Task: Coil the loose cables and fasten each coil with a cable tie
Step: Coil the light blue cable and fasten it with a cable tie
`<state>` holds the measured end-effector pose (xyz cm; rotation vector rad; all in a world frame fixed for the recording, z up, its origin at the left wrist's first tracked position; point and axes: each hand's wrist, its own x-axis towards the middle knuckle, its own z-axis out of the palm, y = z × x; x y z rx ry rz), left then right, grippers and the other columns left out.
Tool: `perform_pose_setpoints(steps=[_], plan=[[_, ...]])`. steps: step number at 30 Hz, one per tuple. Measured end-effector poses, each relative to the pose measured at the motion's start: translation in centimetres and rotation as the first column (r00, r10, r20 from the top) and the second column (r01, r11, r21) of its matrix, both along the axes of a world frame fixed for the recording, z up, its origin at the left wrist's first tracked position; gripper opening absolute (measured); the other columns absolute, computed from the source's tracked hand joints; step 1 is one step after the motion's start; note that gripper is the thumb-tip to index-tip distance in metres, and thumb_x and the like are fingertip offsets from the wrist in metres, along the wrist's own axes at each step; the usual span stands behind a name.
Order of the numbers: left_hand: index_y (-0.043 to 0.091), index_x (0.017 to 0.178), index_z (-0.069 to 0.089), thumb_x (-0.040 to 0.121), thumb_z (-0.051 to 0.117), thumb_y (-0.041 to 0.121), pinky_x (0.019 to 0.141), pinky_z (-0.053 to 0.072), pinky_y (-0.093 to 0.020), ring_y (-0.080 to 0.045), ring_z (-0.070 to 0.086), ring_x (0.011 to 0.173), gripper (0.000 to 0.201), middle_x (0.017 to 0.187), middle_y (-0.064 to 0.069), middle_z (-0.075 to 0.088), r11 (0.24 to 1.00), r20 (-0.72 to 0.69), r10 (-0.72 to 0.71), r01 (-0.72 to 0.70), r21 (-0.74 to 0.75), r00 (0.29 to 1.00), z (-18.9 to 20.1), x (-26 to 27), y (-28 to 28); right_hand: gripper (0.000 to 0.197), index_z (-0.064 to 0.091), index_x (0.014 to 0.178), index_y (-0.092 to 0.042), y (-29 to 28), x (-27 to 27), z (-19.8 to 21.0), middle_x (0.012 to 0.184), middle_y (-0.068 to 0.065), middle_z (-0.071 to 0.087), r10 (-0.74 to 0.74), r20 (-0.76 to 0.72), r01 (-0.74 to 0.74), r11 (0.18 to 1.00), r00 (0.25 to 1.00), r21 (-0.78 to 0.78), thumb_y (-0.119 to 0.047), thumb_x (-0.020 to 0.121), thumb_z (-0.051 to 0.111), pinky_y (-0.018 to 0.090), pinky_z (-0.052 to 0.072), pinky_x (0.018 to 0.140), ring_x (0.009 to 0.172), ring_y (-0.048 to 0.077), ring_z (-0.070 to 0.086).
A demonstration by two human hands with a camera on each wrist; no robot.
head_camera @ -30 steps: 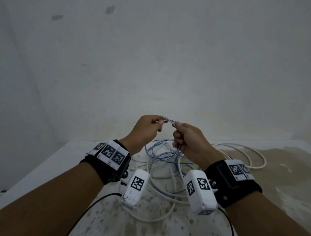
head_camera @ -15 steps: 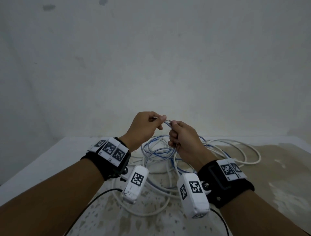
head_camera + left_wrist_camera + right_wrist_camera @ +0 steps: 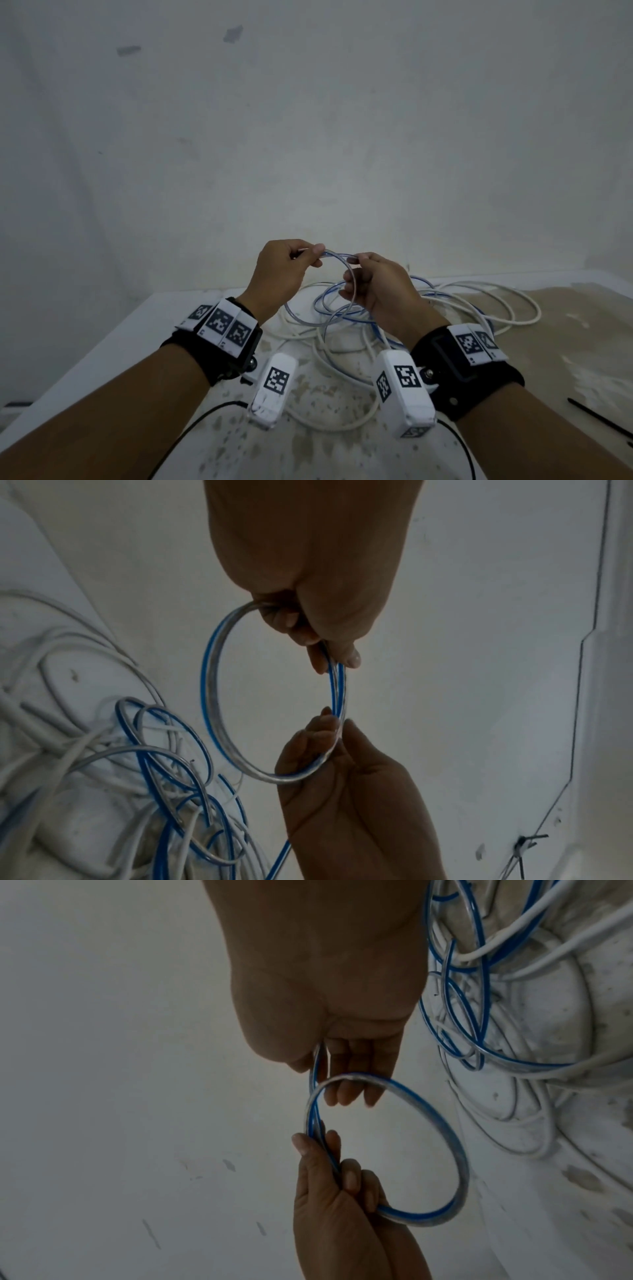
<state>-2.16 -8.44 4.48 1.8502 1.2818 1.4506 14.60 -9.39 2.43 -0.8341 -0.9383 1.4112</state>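
both hands are up off the table [image 3: 102,346], working the clear cable with the blue stripe [image 3: 212,696]. the left hand [image 3: 284,270] pinches it between thumb and fingers, and the right hand [image 3: 376,291] has its fingers curled round it just beside, so 1 round loop hangs between them. the wrist views show that loop plainly. the rest of the striped cable trails down into the heap on the table, tangled with the white cables [image 3: 479,308].

to my eye this is the very start of coiling: 1 turn made, maybe a 2nd strand lying alongside it near the left fingers, and nothing tied yet. the next move would call for 1 hand to keep the loop pinched while the other draws more slack out of the heap and lays another turn the same size. the slack crosses the white cables in several places, so it may snag and drag them along.

a thin dark strip [image 3: 599,419] lies on the table at the right edge of the head view; it could be a cable tie, but it is cut off and too small to be sure. i can't find either end of the striped cable, and how many white cables are in the heap is hard to tell.
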Motion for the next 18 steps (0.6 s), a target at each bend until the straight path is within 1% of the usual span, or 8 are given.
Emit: perform_pose_setpoints(steps=[2,3,4,6,8,11,15,18], plan=[[0.020,0.084,0.077,0.092,0.065,0.033,0.052,0.036,-0.023,-0.005,0.043,0.046,0.019,0.063,0.012,0.069,0.999,-0.053,-0.005,0.006,0.034,0.999,0.1,-0.3,-0.5,0.023,0.061,0.097,-0.007,-0.3,-0.4,0.4,0.068,0.011,0.059,0.042,0.039,-0.043,0.999,0.998,0.021,-0.023,0.104,0.046,0.032,0.054,0.057,0.052,0.019,0.053],[0.020,0.086,0.077,0.092,0.066,0.032,0.051,0.037,-0.024,-0.006,0.045,0.047,0.018,0.064,0.012,0.070,0.999,-0.077,-0.009,0.012,0.043,0.997,0.1,-0.4,-0.6,0.021,0.061,0.097,-0.008,-0.4,-0.6,0.5,0.068,0.009,0.058,0.057,0.089,-0.061,0.998,0.994,0.035,-0.024,0.103,0.049,0.031,0.052,0.056,0.052,0.017,0.052],[0.019,0.089,0.077,0.092,0.066,0.032,0.052,0.038,-0.026,-0.005,0.048,0.049,0.018,0.068,0.009,0.072,0.999,-0.086,-0.015,0.018,0.042,0.996,0.1,-0.4,-0.7,0.018,0.061,0.096,-0.009,-0.5,-0.8,0.6,0.067,0.007,0.057,0.065,0.144,-0.073,0.996,0.987,0.050,-0.022,0.102,0.051,0.029,0.050,0.054,0.052,0.015,0.050],[0.016,0.092,0.076,0.092,0.065,0.030,0.057,0.040,-0.022,0.002,0.052,0.050,0.018,0.076,0.003,0.074,1.000,-0.052,-0.028,0.029,0.007,0.998,-0.1,-0.1,-1.0,0.014,0.060,0.094,-0.009,-0.4,-1.1,0.9,0.066,0.004,0.052,0.057,0.209,-0.074,0.994,0.976,0.075,-0.018,0.101,0.052,0.026,0.046,0.052,0.051,0.012,0.045],[0.015,0.091,0.075,0.094,0.063,0.030,0.060,0.041,-0.023,0.004,0.052,0.050,0.019,0.077,0.002,0.073,0.997,0.016,-0.036,0.037,-0.062,0.999,-0.2,0.2,-1.1,0.012,0.059,0.091,-0.009,-0.2,-1.1,0.9,0.066,0.003,0.052,0.039,0.208,-0.058,0.995,0.977,0.086,-0.014,0.101,0.053,0.027,0.045,0.054,0.052,0.012,0.044],[0.014,0.090,0.073,0.095,0.062,0.026,0.056,0.038,-0.019,0.004,0.049,0.046,0.018,0.075,0.001,0.070,0.987,0.082,-0.043,0.055,-0.149,0.996,0.0,0.7,-1.3,0.012,0.058,0.091,-0.008,-0.2,-0.7,0.7,0.071,0.005,0.057,0.049,0.183,-0.066,0.994,0.982,0.089,-0.011,0.100,0.052,0.029,0.049,0.060,0.056,0.013,0.050],[0.008,0.094,0.071,0.094,0.063,0.019,0.050,0.037,-0.012,0.005,0.050,0.044,0.014,0.075,-0.002,0.068,0.980,0.085,-0.054,0.069,-0.186,0.995,0.6,1.2,-1.4,0.019,0.060,0.089,-0.007,-0.3,-0.2,0.3,0.071,0.009,0.060,0.084,0.137,-0.092,0.994,0.987,0.052,-0.013,0.103,0.048,0.029,0.052,0.059,0.056,0.016,0.054],[0.004,0.098,0.070,0.093,0.064,0.017,0.047,0.038,-0.011,0.003,0.052,0.046,0.015,0.078,-0.003,0.070,0.969,0.029,-0.080,0.085,-0.232,0.996,0.9,1.2,-1.5,0.022,0.060,0.088,-0.006,-0.4,0.1,0.3,0.072,0.009,0.060,0.046,0.176,-0.055,0.998,0.983,0.044,-0.013,0.104,0.046,0.030,0.052,0.062,0.058,0.016,0.053]])
